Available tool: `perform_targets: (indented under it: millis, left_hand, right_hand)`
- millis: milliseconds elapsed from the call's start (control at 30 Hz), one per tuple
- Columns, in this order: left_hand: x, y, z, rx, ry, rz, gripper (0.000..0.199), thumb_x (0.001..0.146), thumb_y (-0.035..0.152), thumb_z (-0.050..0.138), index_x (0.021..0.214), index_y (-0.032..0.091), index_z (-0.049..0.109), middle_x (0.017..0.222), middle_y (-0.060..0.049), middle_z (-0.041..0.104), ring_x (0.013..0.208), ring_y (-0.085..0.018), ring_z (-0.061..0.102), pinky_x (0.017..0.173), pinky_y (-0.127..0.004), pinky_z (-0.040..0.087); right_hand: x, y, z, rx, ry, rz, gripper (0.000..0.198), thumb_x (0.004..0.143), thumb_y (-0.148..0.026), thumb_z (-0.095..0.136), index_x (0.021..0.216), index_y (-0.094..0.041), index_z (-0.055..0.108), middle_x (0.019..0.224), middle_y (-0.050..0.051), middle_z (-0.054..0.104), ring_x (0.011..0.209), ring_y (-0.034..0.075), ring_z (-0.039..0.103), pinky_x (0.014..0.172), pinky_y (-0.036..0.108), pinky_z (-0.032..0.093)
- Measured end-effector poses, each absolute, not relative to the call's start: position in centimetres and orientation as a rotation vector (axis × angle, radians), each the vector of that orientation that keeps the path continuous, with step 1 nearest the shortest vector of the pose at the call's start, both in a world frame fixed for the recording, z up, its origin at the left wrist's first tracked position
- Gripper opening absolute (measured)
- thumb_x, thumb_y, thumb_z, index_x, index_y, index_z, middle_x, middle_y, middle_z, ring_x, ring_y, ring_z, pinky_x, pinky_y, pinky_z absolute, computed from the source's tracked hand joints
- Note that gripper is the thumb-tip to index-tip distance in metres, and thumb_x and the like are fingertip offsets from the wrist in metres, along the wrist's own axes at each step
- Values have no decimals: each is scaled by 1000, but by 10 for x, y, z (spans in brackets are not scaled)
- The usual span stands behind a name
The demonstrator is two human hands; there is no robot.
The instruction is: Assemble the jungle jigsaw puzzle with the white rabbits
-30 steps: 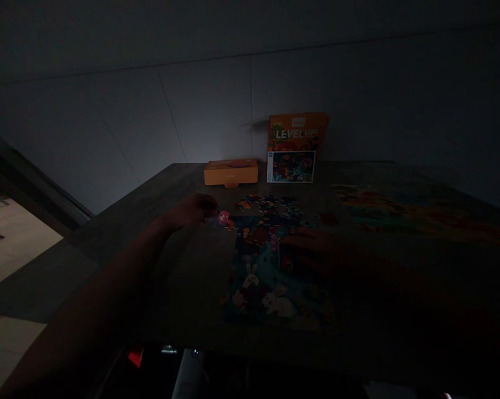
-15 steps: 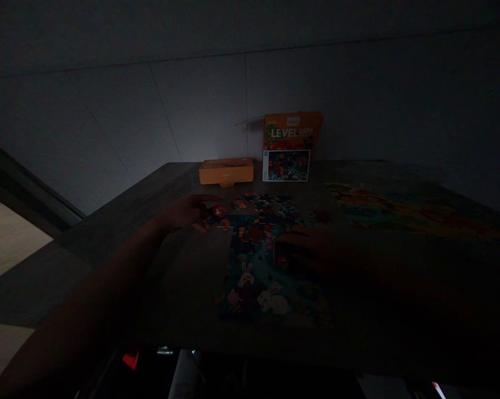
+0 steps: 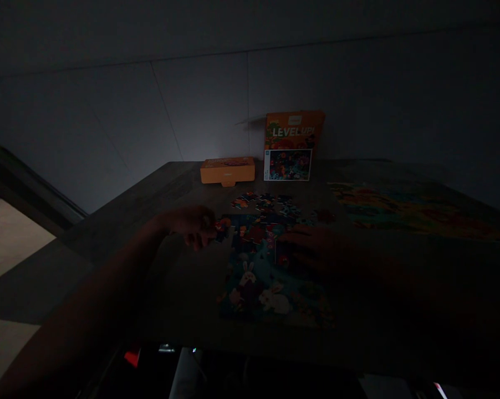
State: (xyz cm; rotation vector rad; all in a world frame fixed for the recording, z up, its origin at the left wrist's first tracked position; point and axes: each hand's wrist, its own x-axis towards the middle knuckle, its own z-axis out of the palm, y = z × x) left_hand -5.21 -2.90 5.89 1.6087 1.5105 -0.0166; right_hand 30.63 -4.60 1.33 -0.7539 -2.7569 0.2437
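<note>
In the dim head view, my left hand (image 3: 195,227) is closed at the left side of the jigsaw, its fingertips pinching a red and dark blue puzzle piece (image 3: 222,229). That piece is beside the upper left edge of the partly joined jigsaw puzzle (image 3: 254,260), which shows white rabbits on a blue-green ground. Whether the two touch is too dark to tell. My right hand (image 3: 312,245) lies over the right part of the puzzle with its fingers stretched out. Deep shadow hides much of it. Several loose pieces (image 3: 266,201) lie just beyond the puzzle.
An orange box (image 3: 227,170) lies at the back of the grey table (image 3: 150,191). Beside it an orange "LEVEL UP!" box (image 3: 294,132) stands against the wall, a picture card (image 3: 289,165) leaning in front. Another colourful puzzle (image 3: 399,210) is spread at the right.
My left hand has come nearer to me, bringing the red piece down toward the puzzle's left edge, and its fingers have curled in. The right hand stays about where it was.
</note>
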Motion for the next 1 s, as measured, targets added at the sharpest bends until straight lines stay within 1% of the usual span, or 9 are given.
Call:
perform_targets:
  millis: [267,367,533,600,633,700,800,900,1000]
  left_hand:
    - [-55,-28,58,1680,1452,-204,41,78,57,65,86,16,64,79,-11,75,58,-20,68,44,-23,44]
    - [-52,-32,61,1674,1416,-272,43,77,58,65,74,15,63,76,-11,75,54,-19,66,41,-22,42]
    - [-49,-36,66,1710,1412,-355,52,75,66,62,63,15,62,64,-10,70,48,-17,60,39,-23,38]
    - [-51,-36,67,1784,1448,-374,53,73,67,63,62,15,61,59,-7,65,46,-15,56,39,-23,37]
    - [-52,-35,68,1838,1463,-345,51,71,66,67,65,15,61,58,-5,63,46,-14,55,39,-22,37]
    - [-53,-34,69,1940,1468,-215,46,66,59,74,82,17,63,61,0,61,47,-13,53,40,-21,35]
    - [-53,-33,67,1998,1405,-81,56,63,48,79,107,21,58,71,4,62,53,-12,54,43,-20,36]
    - [-51,-34,62,1988,1341,-99,55,63,42,79,107,20,55,79,2,63,64,-14,58,50,-20,41]
    - [-51,-34,58,1970,1355,-135,53,64,42,78,106,20,54,87,0,65,68,-15,59,49,-20,40]
  right_hand:
    - [307,-47,15,-768,-2746,255,42,95,-25,49,137,-29,53,123,10,61,95,20,65,82,35,54]
    - [307,-47,14,-758,-2757,262,44,94,-24,50,137,-27,52,123,11,61,95,20,65,82,36,54]
    - [306,-46,15,-777,-2775,278,43,94,-24,50,137,-26,53,124,11,61,97,21,65,82,36,54]
    - [306,-47,16,-785,-2772,281,43,94,-23,50,136,-26,53,123,11,61,97,21,65,82,35,54]
    - [305,-47,16,-784,-2769,279,43,93,-23,50,136,-25,53,124,11,61,97,21,65,82,36,54]
    - [306,-47,17,-779,-2765,269,43,93,-23,51,136,-25,53,123,11,61,97,21,65,82,36,55]
    - [306,-47,17,-768,-2773,274,43,93,-23,51,137,-25,53,122,12,61,97,21,65,83,37,55]
    - [306,-46,17,-765,-2776,283,44,93,-22,51,136,-24,53,123,11,61,99,21,65,83,36,54]
    - [305,-47,19,-800,-2790,274,43,94,-24,49,137,-25,52,123,11,61,100,22,65,84,37,54]
